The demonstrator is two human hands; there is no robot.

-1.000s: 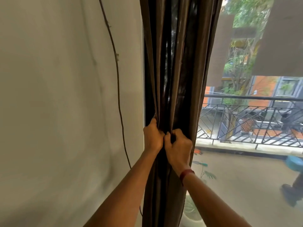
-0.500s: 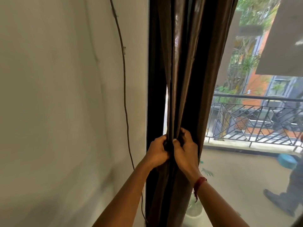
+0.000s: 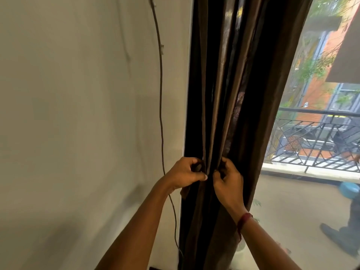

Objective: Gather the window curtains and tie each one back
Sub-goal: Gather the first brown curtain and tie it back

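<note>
Curtain (image 3: pixel 233 94), dark brown, hangs bunched at frame centre, btwn wall (image 3: pixel 78 114) & window (image 3: pixel 311 201). My left hand (image 3: pixel 184 174) & right hand (image 3: pixel 229 182) sit side by side at lower centre, both pinching its folds.

Head cam faces fwd, close to curtain (image 3: pixel 224 94), wall (image 3: pixel 78 114) on left.

Left hand (image 3: pixel 183 175) and right hand (image 3: pixel 228 185) side by side, fingers (image 3: pixel 197 177) curled on the curtain (image 3: pixel 218 84)
</note>
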